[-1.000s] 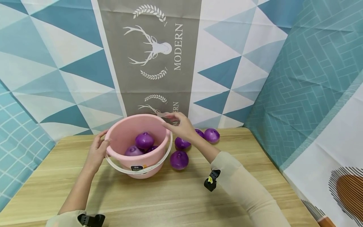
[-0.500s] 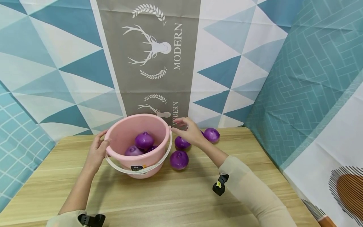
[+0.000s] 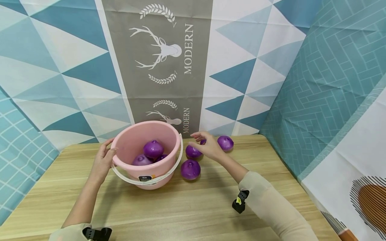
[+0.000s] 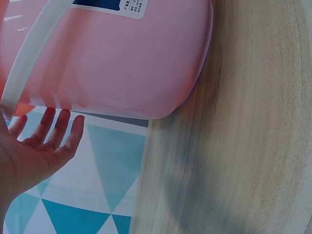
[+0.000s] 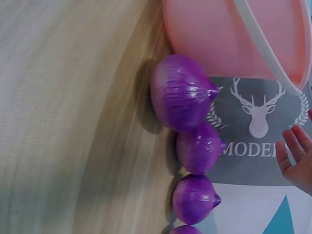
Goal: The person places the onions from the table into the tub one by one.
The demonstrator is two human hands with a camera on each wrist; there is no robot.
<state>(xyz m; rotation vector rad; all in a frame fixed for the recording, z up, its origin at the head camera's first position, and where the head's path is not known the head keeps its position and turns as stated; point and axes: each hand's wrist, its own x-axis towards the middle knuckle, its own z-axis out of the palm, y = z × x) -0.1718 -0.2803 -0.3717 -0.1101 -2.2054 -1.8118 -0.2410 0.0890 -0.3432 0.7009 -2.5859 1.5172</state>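
A pink bucket with a white handle stands upright on the table. Several purple onions lie inside it. At the bucket's left side my left hand holds the rim; in the left wrist view its fingers lie against the outer wall. My right hand hovers over the onions right of the bucket, holding nothing, its fingers loosely bent. One onion sits nearest me, another behind it, and a third farther right. The hand partly covers one more onion.
The wooden table reaches back to a patterned wall cloth with a deer print. A teal tiled cloth hangs on the right. The bucket's white handle hangs down at its front.
My right hand has moved away from the bucket's right rim, rightward and slightly down, to over the onions. The left hand and the bucket have stayed put.
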